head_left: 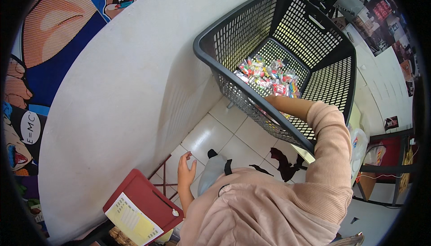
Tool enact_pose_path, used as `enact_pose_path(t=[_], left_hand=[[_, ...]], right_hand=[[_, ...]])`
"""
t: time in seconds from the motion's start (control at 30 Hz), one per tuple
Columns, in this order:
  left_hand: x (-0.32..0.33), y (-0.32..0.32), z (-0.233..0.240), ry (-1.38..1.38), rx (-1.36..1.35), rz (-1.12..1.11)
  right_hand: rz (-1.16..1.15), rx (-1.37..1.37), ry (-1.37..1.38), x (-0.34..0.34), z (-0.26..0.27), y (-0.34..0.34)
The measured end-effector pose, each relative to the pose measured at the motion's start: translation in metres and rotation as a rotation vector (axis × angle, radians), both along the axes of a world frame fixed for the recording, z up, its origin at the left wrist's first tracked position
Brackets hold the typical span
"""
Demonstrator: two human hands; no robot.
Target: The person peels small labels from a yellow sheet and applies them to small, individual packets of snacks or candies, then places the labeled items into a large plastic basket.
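Note:
A large black plastic basket (pixel 249 88) with perforated sides stands in front of me, tilted in the view. Many small clear bags with colourful contents (pixel 269 74) lie on its bottom. My right arm reaches over into the basket, and my right hand (pixel 270 100) is mostly hidden behind the near rim, close to the bags; whether it holds anything is not visible. My left hand (pixel 187 170) hangs low beside my body over the tiled floor, its fingers apart and nothing in it.
A white wall (pixel 128 77) rises at the left. Near my left arm is a red board (pixel 141 199) with a yellow paper on it. Dark cloth pieces (pixel 284 165) lie on the floor. A shelf (pixel 387 168) with plastic bags stands at the right.

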State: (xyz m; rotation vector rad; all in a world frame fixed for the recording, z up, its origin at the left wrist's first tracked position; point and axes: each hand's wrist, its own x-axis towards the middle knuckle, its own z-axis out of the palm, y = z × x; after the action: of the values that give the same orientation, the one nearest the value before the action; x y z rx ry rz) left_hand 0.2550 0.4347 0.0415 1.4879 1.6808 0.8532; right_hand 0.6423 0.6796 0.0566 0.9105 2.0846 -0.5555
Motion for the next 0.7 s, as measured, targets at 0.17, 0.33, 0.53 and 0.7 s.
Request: enact_pose_path(t=[0.17,0.33,0.53,0.7], left_hand=[[-0.004,-0.005,-0.008,-0.021,0.029,0.016],[-0.006,-0.012,-0.007,-0.016,0.018,0.036],[-0.01,-0.021,-0.011,-0.003,-0.001,0.048],[-0.013,-0.027,-0.014,-0.014,0.018,0.07]], right_hand=[[-0.006,0.003,0.008,0.008,-0.003,-0.008],[-0.023,-0.002,0.008,0.011,-0.006,-0.019],[-0.027,0.01,0.007,0.014,-0.005,-0.017],[-0.074,0.062,0.033,0.014,-0.007,-0.003]])
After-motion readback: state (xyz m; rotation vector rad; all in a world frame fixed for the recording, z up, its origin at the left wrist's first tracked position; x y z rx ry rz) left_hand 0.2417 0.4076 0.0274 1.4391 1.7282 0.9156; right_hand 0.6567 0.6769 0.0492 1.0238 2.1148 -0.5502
